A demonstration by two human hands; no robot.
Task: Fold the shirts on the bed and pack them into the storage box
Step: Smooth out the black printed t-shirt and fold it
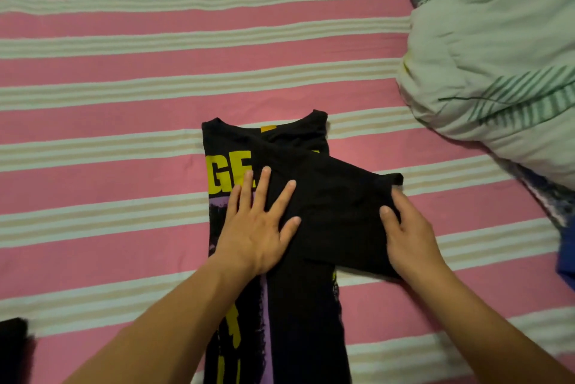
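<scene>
While the black shirt is laid lengthwise near the bed's front edge, it is pressed flat by the left hand, fingers straight and spread. The sleeve is pinched at its cuff by the right hand. Fabric judged soft, light, limp; best taken at cuff or hem.

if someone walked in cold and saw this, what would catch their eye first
Likely the black shirt with yellow and purple print, lying mid-bed on the pink striped sheet, its sleeve folded across and sticking out to the right. Next, the two hands on it: the left hand pressed flat on the print, the right hand gripping the sleeve's edge. A pale green quilt is bunched at the upper right.
</scene>
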